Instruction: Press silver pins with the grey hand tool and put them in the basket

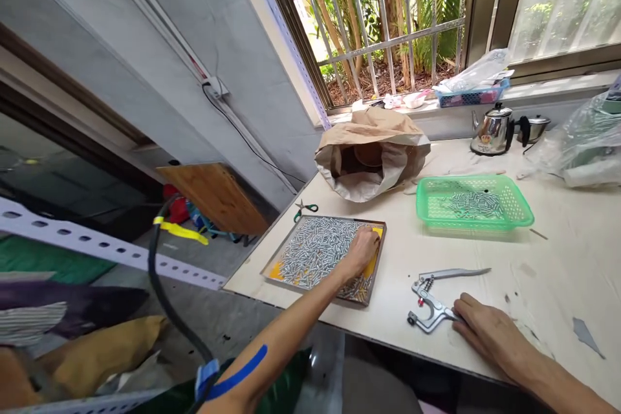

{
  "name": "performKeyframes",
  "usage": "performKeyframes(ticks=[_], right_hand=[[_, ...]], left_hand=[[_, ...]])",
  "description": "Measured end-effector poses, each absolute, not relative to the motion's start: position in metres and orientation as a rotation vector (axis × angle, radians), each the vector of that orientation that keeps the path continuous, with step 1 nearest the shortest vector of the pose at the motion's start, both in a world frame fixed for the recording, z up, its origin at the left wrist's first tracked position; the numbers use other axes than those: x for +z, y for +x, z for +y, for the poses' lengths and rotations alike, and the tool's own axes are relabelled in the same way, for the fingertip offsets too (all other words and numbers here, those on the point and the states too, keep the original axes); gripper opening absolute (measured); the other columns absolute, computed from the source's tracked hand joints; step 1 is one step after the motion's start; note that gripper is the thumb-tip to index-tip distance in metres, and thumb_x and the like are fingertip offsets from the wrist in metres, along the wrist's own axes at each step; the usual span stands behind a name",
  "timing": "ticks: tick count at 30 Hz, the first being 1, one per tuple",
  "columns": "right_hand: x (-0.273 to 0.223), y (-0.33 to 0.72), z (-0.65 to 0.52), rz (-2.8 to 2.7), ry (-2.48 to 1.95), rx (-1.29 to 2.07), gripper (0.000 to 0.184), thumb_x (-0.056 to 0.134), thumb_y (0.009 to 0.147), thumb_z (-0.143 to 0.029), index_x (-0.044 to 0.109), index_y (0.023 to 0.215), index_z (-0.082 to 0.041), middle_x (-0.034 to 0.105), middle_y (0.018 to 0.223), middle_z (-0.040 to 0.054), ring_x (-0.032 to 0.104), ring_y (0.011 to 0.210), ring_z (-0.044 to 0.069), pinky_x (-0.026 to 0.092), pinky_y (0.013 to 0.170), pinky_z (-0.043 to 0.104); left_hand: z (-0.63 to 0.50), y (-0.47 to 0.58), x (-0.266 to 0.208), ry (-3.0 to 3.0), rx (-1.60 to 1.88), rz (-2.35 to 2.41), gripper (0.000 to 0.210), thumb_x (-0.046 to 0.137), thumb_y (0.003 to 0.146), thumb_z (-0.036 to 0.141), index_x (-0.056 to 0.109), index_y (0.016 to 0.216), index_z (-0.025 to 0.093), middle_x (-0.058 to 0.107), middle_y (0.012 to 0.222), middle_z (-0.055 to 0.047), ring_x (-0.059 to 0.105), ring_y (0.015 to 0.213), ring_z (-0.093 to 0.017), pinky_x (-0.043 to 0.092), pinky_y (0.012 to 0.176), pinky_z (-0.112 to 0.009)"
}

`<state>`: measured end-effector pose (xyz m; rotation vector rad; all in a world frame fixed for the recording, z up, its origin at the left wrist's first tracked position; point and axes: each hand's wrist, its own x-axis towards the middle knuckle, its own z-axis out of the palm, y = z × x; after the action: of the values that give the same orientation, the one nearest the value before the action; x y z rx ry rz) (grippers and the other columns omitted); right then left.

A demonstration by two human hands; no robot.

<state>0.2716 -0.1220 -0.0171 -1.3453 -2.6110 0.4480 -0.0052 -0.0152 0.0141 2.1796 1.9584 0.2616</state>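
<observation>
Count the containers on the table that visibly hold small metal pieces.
2: the shallow tray, with the left hand in it, and the green basket farther right. The paper bag's contents can't be made out.

Pliers [439, 311] partly hidden by right fingers [471, 312]

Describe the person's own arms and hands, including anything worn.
The left hand and right hand wear no visible gloves or wristbands; no sleeves show. A blue strip over the left forearm seems attached to the black cable, not worn.
</observation>
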Motion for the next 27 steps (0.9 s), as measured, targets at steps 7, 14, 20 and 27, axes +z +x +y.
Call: performKeyframes(ticks=[7, 14, 20, 27], right_hand=[[-0.016, 0.270, -0.129, -2.666, -1.224, 0.276, 0.022, 0.037, 0.087, -0.007, 0.043, 0.072, -0.022, 0.055, 0.073, -0.0001, 0.057, 0.058, 0.013, 0.036, 0.050, 0.025], [-0.008, 0.270, -0.145, -2.619, -1.006, 0.064, 0.028, 0.034, 0.079, 0.004, 0.045, 0.076, -0.021, 0.054, 0.072, 0.0014, 0.050, 0.057, 0.015, 0.033, 0.051, 0.027], [-0.004, 0.270, -0.146, -2.621, -1.029, 0.095, 0.030, 0.035, 0.074, 0.007, 0.045, 0.077, -0.021, 0.054, 0.071, 0.0012, 0.051, 0.058, 0.015, 0.033, 0.053, 0.028], [-0.016, 0.273, -0.138, -2.667, -1.100, 0.274, 0.023, 0.036, 0.081, -0.001, 0.045, 0.077, -0.022, 0.052, 0.072, -0.0010, 0.048, 0.055, 0.012, 0.029, 0.049, 0.027]], left_hand=[[-0.078, 0.023, 0.024, 1.532, 0.611, 1.632, 0.022, 0.056, 0.075, 0.025, 0.069, 0.085, 0.011, 0.067, 0.074, -0.004, 0.058, 0.064, -0.013, 0.044, 0.059, -0.022], [-0.127, 0.048, 0.007, 1.244, 0.439, 1.547, 0.023, 0.066, 0.065, 0.033, 0.069, 0.071, 0.011, 0.067, 0.066, -0.003, 0.055, 0.060, -0.012, 0.041, 0.059, -0.021], [-0.129, 0.049, 0.001, 1.189, 0.360, 1.557, 0.026, 0.064, 0.065, 0.033, 0.069, 0.071, 0.009, 0.058, 0.054, 0.001, 0.044, 0.051, -0.008, 0.033, 0.050, -0.020], [-0.119, 0.051, 0.000, 1.132, 0.139, 1.533, 0.018, 0.065, 0.059, 0.029, 0.062, 0.059, 0.011, 0.048, 0.043, 0.005, 0.040, 0.043, -0.006, 0.030, 0.044, -0.019]])
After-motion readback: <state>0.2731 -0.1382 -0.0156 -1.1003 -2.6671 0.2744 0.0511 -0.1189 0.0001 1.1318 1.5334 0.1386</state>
